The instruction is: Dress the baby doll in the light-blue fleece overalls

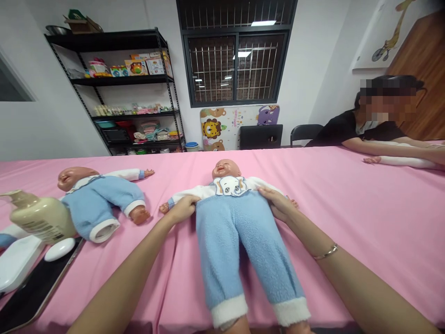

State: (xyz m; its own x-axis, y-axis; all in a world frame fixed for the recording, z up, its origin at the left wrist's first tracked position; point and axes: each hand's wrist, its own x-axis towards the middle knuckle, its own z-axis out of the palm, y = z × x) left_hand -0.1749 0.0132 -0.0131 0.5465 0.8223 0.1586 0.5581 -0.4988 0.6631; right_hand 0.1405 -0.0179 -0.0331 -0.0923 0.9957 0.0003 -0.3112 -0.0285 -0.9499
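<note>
A baby doll (225,168) lies on its back on the pink cloth, its head toward the window. It wears a white top with an elephant face (232,186) and fluffy blue trousers (234,222) with white cuffs. My left hand (184,208) grips the trousers' waist at the left side, fingers closed on the edge. At the waist's right side my right hand (274,200) pinches the blue fabric between thumb and fingers. The doll's arms stretch outward on both sides, partly behind my hands.
A second doll (104,195) in blue and white lies at the left. Near it are a pump bottle (43,218), a white case (21,262), a white oval object (60,249) and a black tablet-like object (38,290). A person (347,127) leans on the table at the right.
</note>
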